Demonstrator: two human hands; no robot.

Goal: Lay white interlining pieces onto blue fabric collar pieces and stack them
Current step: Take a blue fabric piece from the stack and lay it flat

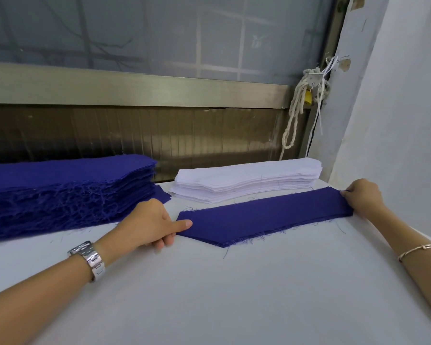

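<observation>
1 long blue fabric collar piece, with frayed edges and a shallow point along its near edge, lies flat on the white table surface, stretched between the 2 hands. The left hand pinches its left end: the thumb lies straight on top of the cloth and the other fingers curl at and under the edge. The right hand holds the right end, its fingers curled over the far corner with the fingertips on the cloth; whether any finger goes under the fabric there cannot be told.

Just behind the piece, towards the right, sits the stack of white interlining pieces, cut in a similar long shape, its near edge close to the far edge of the blue piece. To the left stands a much thicker stack of blue fabric pieces, its near side shaggy with loose threads; the left hand is just beside its right end.

A silver metal watch sits on the left wrist and a thin silver bracelet on the right forearm. Behind the table runs a metal-framed window, with a cream knotted rope and a yellow padlock hanging at its right corner beside the pale wall.
</observation>
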